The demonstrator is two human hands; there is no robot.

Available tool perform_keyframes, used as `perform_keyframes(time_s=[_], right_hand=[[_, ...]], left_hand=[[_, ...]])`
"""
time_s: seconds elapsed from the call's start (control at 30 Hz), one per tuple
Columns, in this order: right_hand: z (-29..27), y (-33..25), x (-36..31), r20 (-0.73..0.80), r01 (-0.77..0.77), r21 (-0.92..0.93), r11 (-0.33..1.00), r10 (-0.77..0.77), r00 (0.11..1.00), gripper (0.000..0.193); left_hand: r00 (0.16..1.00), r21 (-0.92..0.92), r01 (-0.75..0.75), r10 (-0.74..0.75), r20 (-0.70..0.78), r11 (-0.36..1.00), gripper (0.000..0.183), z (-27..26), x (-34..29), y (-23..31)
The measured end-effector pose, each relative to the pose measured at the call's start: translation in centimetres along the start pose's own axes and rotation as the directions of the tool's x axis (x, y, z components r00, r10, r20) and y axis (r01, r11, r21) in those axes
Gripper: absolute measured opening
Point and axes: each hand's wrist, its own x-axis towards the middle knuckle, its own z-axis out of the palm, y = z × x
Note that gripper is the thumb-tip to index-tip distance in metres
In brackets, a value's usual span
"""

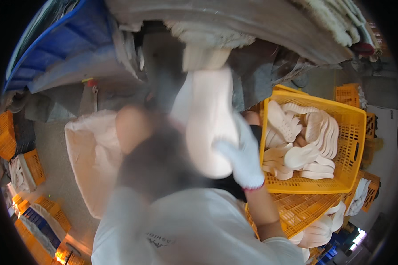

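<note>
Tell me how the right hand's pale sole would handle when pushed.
The pale sole looks fairly stiff, with no obvious sag in the right hand. Its long, broad shape probably won't roll; motion blur leaves slipperiness unclear.

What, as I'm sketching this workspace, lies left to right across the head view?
Far-left orange crate, whitish bin, pale sole held by the gloved right hand, yellow crate of soles.

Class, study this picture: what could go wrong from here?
The right hand grips a pale sole up close to the blurred beige block; the sole might catch there and slip. Other soles lie loosely heaped in the yellow basket, so a bump could spill some. That basket seems to rest on another yellow crate, so it might shift.
</note>
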Motion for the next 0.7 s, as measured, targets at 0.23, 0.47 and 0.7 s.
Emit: perform_keyframes(time_s=[0.23,0.47,0.7], right_hand=[[1.8,0.9,1.8,0.063,0.130,0.123,0.984,-0.139,0.988,0.063],[0.4,7.0,-3.2,0.005,0.095,-0.505,0.858,-0.107,0.994,0.071],[-27.9,15.4,-10.6,-0.618,-0.222,-0.581,0.783,-0.247,0.746,0.067]], left_hand=[[1.000,0.128,-0.029,0.030,-0.008,0.991,0.056,1.4,-0.7,-0.2],[0.914,0.868,-0.151,0.401,-0.060,0.473,0.060,-3.9,-11.2,8.2],[0.476,0.795,0.502,0.659,-0.583,0.341,0.064,-10.2,-41.8,16.5]])
